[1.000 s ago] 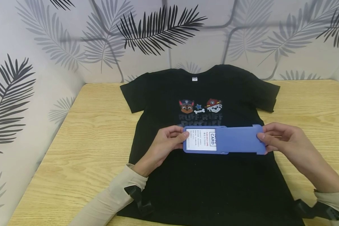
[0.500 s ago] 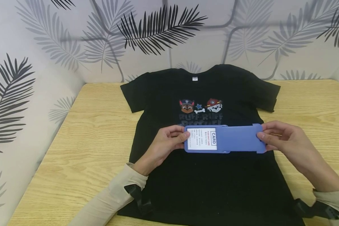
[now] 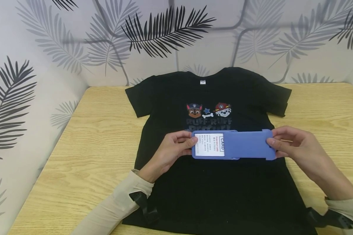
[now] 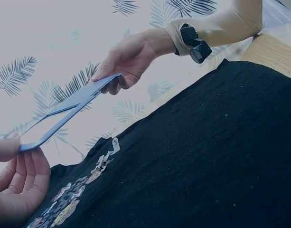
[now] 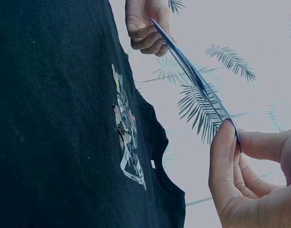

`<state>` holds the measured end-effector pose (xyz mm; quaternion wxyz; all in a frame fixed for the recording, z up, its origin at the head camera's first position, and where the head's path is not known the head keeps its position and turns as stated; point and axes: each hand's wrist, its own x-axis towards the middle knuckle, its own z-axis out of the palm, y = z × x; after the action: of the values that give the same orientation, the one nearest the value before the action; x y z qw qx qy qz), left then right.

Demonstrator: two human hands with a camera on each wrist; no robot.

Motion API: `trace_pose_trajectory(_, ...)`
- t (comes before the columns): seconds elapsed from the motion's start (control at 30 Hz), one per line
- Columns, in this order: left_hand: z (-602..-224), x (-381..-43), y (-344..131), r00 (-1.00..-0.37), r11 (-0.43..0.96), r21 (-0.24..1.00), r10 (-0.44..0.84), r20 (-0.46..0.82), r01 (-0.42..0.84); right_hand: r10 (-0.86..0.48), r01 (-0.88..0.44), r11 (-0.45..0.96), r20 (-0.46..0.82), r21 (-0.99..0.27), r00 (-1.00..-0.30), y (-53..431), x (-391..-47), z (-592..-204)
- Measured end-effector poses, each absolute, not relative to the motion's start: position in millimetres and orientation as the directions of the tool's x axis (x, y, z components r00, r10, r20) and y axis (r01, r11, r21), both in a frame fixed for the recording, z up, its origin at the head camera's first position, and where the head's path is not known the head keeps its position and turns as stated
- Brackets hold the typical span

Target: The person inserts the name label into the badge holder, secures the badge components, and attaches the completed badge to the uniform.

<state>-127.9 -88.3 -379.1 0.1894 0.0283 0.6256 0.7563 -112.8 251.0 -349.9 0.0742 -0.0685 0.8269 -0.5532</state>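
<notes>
A blue sliding card holder (image 3: 247,145) is held up over a black T-shirt (image 3: 214,192), its cover drawn out to the right. In the open part shows a white printed card (image 3: 207,144). My left hand (image 3: 176,145) pinches the holder's left end between thumb and fingers; in the left wrist view its thumb lies on top and fingers curl below. The cover's right end is pinched by my right hand (image 3: 297,147), as the right wrist view confirms. Beneath the holder, a metal clip with a clear strap (image 4: 105,159) lies on the shirt's print, hidden in the head view.
The T-shirt is spread flat, collar away from me, on a wood-grain table (image 3: 85,147). Behind the table hangs a leaf-patterned backdrop (image 3: 153,32). Black straps with devices (image 3: 145,207) sit around both sleeved wrists.
Both hands stay almost in place on the card holder. The cover has shifted very slightly left since half a second ago, hiding a little more of the card's lettering.
</notes>
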Motion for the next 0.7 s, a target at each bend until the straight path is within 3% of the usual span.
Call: trace_pose_trajectory(0.7,-379.6,-127.1,-87.5,-0.925,-0.103,0.967,0.332,-0.187,-0.232,-0.184,0.0,0.365,-0.072,-0.931,-0.98,251.2,-112.9,-354.0)
